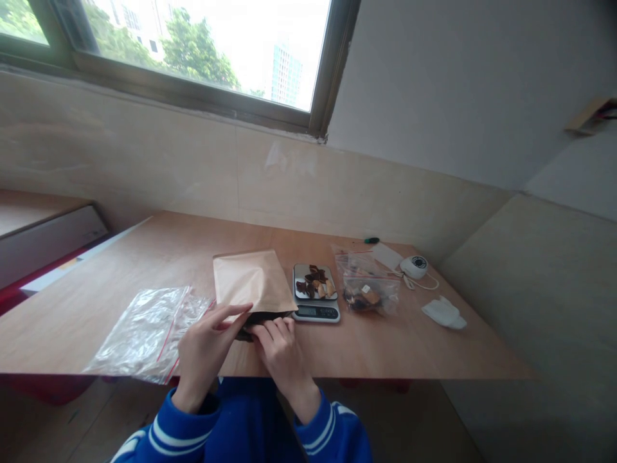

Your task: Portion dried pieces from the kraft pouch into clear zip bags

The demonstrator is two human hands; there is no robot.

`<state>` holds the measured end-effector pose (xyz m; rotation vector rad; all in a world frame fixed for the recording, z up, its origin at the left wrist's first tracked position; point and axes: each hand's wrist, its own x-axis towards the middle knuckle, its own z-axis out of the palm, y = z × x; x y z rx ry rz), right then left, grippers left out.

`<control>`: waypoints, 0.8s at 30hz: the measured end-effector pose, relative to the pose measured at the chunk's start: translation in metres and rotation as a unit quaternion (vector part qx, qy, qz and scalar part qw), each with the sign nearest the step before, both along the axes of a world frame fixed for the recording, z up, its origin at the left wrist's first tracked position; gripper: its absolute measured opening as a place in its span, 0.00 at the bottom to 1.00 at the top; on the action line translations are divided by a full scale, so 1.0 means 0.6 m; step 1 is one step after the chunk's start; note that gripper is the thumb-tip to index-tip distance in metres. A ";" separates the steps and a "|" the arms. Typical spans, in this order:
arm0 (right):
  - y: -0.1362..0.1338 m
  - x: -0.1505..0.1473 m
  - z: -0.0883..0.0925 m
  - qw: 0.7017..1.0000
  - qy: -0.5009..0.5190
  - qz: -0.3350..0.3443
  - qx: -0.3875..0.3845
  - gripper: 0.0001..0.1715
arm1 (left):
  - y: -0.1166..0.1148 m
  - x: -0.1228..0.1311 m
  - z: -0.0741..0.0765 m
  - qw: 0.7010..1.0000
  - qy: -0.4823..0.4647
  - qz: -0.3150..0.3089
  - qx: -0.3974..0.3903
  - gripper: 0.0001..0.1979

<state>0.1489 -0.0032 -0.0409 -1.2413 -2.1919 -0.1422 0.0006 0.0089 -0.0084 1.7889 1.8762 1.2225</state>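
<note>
A brown kraft paper pouch [255, 280] lies on the table with its dark opening toward me. My left hand [209, 344] pinches the upper edge of that opening. At the lower edge is my right hand [278, 347], fingers curled on the pouch's dark inner side; some fingertips are hidden. Just right of the pouch stands a kitchen scale [315, 313] with a small display. On its metal plate sit several dark brown and tan dried pieces [315, 283].
Clear zip bags [139, 328] lie flat at the left. Right of the scale is a zip bag of dried pieces [369, 296]. Farther right are a white dome camera [413, 265] with a cable, a crumpled white tissue [443, 313] and a green-capped item [371, 240].
</note>
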 end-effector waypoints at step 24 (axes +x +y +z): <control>0.224 0.157 0.040 0.987 -0.012 -0.094 -0.130 0.08 | -0.006 -0.027 -0.038 1.000 0.026 -0.012 -0.002 0.15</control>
